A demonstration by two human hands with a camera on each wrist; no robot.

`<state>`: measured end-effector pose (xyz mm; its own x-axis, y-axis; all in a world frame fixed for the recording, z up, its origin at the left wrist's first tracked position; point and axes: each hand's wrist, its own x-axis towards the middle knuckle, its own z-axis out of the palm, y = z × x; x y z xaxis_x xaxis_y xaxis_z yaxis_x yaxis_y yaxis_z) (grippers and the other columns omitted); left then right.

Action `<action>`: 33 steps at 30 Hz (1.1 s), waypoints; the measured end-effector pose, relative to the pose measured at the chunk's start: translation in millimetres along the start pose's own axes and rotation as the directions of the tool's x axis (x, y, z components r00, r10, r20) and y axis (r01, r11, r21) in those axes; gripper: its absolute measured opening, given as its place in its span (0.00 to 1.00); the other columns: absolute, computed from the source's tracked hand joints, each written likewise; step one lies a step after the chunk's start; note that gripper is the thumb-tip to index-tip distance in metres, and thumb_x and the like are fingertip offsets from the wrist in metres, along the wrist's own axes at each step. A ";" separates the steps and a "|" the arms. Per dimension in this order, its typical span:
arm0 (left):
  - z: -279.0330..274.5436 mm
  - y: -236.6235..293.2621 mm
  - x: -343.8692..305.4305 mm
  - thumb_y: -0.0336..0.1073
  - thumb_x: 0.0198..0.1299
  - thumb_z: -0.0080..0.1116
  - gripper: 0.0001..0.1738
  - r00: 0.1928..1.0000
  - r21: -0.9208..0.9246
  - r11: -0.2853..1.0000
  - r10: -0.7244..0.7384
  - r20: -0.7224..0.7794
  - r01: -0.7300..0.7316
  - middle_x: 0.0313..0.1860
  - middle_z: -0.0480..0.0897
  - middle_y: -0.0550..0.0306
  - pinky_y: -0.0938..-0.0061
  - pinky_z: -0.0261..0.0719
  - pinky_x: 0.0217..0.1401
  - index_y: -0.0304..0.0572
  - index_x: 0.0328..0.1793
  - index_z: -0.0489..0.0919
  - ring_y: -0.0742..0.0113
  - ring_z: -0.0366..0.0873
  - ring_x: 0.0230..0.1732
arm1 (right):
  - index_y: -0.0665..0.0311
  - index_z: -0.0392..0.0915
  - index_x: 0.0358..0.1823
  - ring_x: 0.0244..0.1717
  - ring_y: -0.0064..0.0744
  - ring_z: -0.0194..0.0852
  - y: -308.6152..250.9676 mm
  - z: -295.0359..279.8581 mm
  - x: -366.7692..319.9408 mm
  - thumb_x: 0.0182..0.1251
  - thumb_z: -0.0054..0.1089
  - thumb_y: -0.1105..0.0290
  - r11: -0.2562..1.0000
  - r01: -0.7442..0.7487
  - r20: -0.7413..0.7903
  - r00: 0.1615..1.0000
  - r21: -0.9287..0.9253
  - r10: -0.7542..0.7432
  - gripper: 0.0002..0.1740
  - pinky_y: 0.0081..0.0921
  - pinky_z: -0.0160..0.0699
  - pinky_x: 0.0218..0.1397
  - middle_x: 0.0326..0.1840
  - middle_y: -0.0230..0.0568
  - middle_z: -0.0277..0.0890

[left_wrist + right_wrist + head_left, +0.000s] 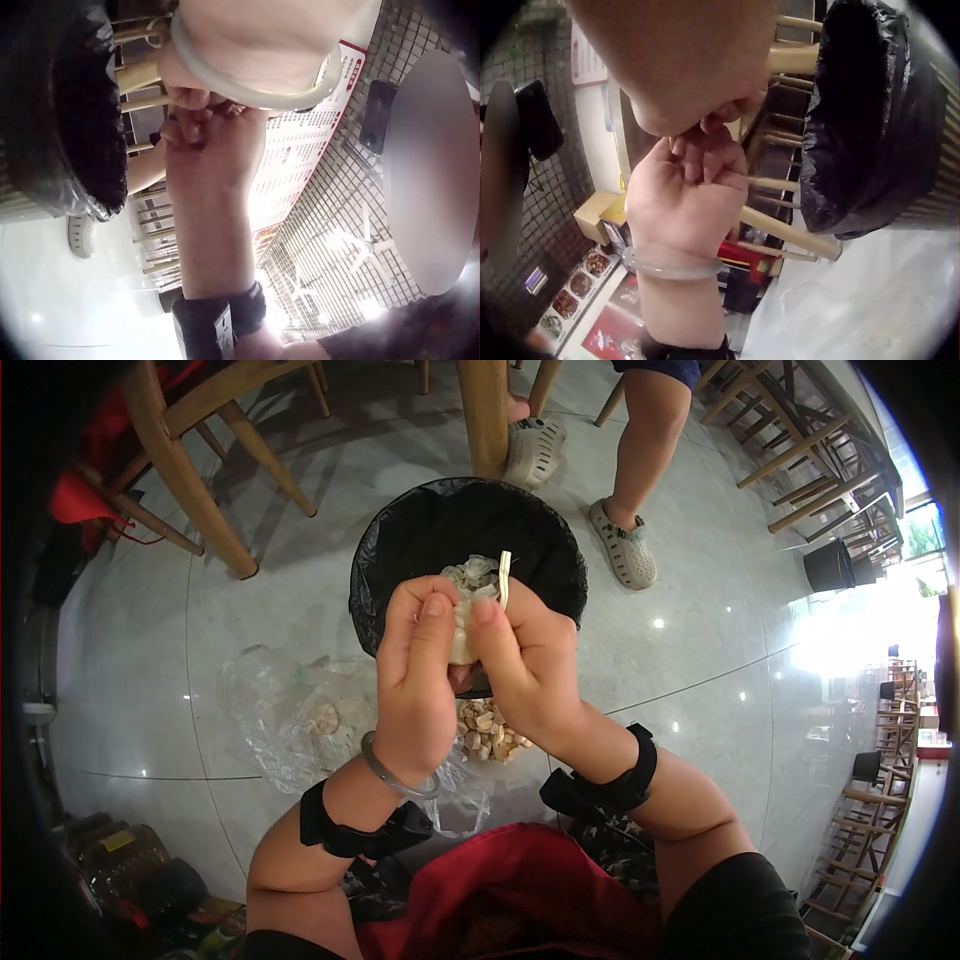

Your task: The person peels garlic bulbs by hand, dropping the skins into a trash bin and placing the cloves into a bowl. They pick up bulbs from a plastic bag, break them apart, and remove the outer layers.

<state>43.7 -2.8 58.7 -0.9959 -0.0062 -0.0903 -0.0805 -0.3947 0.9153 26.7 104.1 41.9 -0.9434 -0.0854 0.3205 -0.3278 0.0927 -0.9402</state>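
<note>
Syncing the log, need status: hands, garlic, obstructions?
Left hand and right hand both pinching garlic bulb. Bulb partly hidden by thumbs, black-lined bin just beyond. Loose cloves toward the body. Nothing visibly blocking hands.

Glare [838, 632] bleaches the head view's right side; its corners fall black.

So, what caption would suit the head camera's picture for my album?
Left hand and right hand grip a garlic bulb at a black-lined bin, loose cloves nearby.
</note>
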 end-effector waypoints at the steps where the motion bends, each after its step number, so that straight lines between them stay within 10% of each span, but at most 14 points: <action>1: 3.1 -1.6 -0.1 0.39 0.71 0.37 0.09 1.000 -0.026 1.000 0.003 -0.009 -0.003 0.28 0.67 0.70 0.87 0.58 0.22 0.45 0.45 0.67 0.86 0.58 0.22 | 0.67 0.70 0.26 0.15 0.31 0.68 -2.1 0.0 0.4 0.68 0.52 0.68 0.998 -0.042 -0.014 0.999 0.045 0.042 0.12 0.25 0.64 0.19 0.17 0.42 0.69; 11: -20.3 0.0 14.7 0.44 0.72 0.36 0.12 0.984 -0.260 0.955 -0.111 0.138 0.144 0.24 0.67 0.66 0.86 0.55 0.21 0.46 0.44 0.67 0.82 0.57 0.20 | 0.68 0.69 0.25 0.16 0.42 0.67 -21.7 -26.8 21.8 0.64 0.53 0.75 0.902 0.370 0.213 0.921 -0.222 -0.325 0.09 0.32 0.66 0.21 0.17 0.41 0.67; 16: -23.7 11.6 18.2 0.47 0.72 0.34 0.16 0.998 -0.091 0.996 0.024 0.065 -0.018 0.27 0.69 0.64 0.85 0.54 0.22 0.46 0.49 0.67 0.82 0.57 0.20 | 0.69 0.67 0.24 0.16 0.25 0.51 -10.6 -34.5 36.9 0.67 0.53 0.66 0.984 -0.071 -0.101 0.993 -0.164 0.055 0.16 0.26 0.59 0.20 0.14 0.42 0.62; 21: -40.8 11.5 27.6 0.47 0.72 0.38 0.17 0.998 0.091 0.995 0.031 0.049 -0.035 0.30 0.73 0.61 0.86 0.57 0.24 0.43 0.52 0.69 0.82 0.60 0.23 | 0.65 0.75 0.48 0.20 0.21 0.59 3.3 -66.2 41.6 0.59 0.62 0.65 0.742 0.014 0.204 0.965 -0.670 0.166 0.18 0.22 0.63 0.25 0.17 0.32 0.63; 29: -56.1 7.7 31.9 0.34 0.63 0.57 0.08 0.971 0.191 0.977 -0.129 0.200 0.090 0.22 0.77 0.64 0.88 0.63 0.21 0.40 0.36 0.70 0.81 0.72 0.21 | 0.65 0.71 0.56 0.32 0.18 0.73 -6.7 -23.6 30.2 0.53 0.68 0.69 0.957 0.052 0.439 0.895 -0.285 0.082 0.28 0.19 0.72 0.35 0.31 0.34 0.76; 33: -88.1 33.6 36.6 0.41 0.63 0.57 0.13 0.877 0.435 0.881 -0.350 0.330 0.188 0.26 0.82 0.58 0.87 0.68 0.23 0.40 0.32 0.75 0.76 0.78 0.23 | 0.65 0.73 0.35 0.24 0.38 0.75 -11.6 -10.2 14.6 0.55 0.62 0.71 0.983 -0.117 0.416 0.894 -0.143 0.167 0.10 0.28 0.72 0.29 0.24 0.45 0.74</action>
<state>8.3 -97.2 51.5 -0.8586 0.4356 -0.2702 -0.2762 0.0510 0.9597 16.1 112.0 58.7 -0.8769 -0.4738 0.0813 -0.2190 0.2431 -0.9449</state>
